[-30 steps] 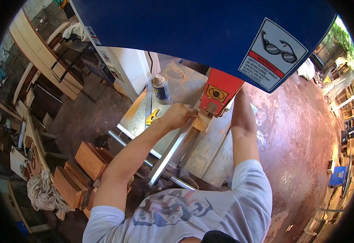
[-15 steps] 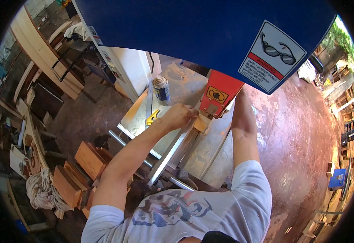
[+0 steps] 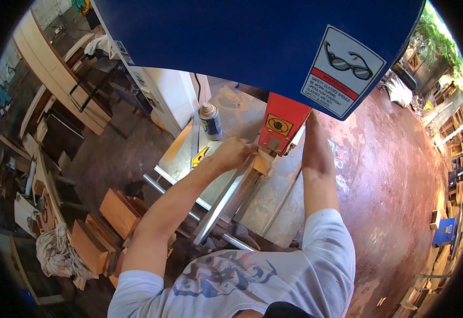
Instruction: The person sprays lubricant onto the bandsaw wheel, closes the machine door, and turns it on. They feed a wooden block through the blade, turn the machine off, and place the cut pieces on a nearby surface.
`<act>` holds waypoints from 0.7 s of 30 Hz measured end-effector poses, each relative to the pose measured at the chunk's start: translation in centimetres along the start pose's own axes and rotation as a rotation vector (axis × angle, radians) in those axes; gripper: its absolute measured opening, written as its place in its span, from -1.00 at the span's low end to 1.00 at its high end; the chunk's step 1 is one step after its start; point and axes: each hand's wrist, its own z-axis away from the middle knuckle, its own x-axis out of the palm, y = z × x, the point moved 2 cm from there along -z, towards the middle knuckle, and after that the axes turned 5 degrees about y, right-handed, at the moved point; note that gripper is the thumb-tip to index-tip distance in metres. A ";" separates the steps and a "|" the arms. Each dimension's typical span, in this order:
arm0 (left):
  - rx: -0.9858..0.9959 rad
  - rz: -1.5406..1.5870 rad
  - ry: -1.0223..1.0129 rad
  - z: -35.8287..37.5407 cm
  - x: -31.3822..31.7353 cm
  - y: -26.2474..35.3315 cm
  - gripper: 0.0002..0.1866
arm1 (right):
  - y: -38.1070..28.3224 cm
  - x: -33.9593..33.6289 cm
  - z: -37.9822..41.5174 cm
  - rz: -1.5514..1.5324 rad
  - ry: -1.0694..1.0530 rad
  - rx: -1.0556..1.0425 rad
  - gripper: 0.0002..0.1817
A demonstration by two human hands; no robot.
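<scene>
A small wooden piece (image 3: 262, 163) lies on the metal table of a band saw (image 3: 274, 209), just below the red blade guard (image 3: 280, 119). My left hand (image 3: 237, 152) is closed, its fingertips pressed at the left side of this piece, beside the long metal fence (image 3: 218, 206). My right forearm (image 3: 318, 153) reaches up along the right side of the guard. The guard and the blue saw housing (image 3: 231, 42) hide my right hand, so its fingers do not show.
A spray can (image 3: 210, 122) stands on the table behind my left hand, with a yellow tool (image 3: 199, 156) near it. Reddish boards (image 3: 120, 211) are stacked at lower left beside a crumpled cloth (image 3: 59, 252). A blue box (image 3: 444, 231) sits at far right.
The view has shifted slightly, so the saw housing and guard appear a little further left. Both arms keep nearly the same position, and my left hand stays at the wooden piece.
</scene>
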 end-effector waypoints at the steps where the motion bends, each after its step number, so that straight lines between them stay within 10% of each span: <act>1: -0.016 -0.014 -0.023 -0.1 -0.1 0.0 -0.78 | -0.1 -0.1 -0.1 -0.002 0.000 -0.001 -0.77; 11: -0.017 0.005 0.023 -0.8 0.5 -3.9 -0.79 | 0.8 -4.2 -2.0 -0.070 0.011 0.030 -0.77; 17: -0.605 0.273 0.335 9.0 -5.8 -3.4 -0.73 | 0.7 -12.4 -0.9 -0.249 0.030 0.079 -0.77; 21: -0.885 0.148 0.506 20.5 -9.4 1.5 -0.69 | 0.4 -20.7 4.1 -0.053 0.470 -0.213 -0.77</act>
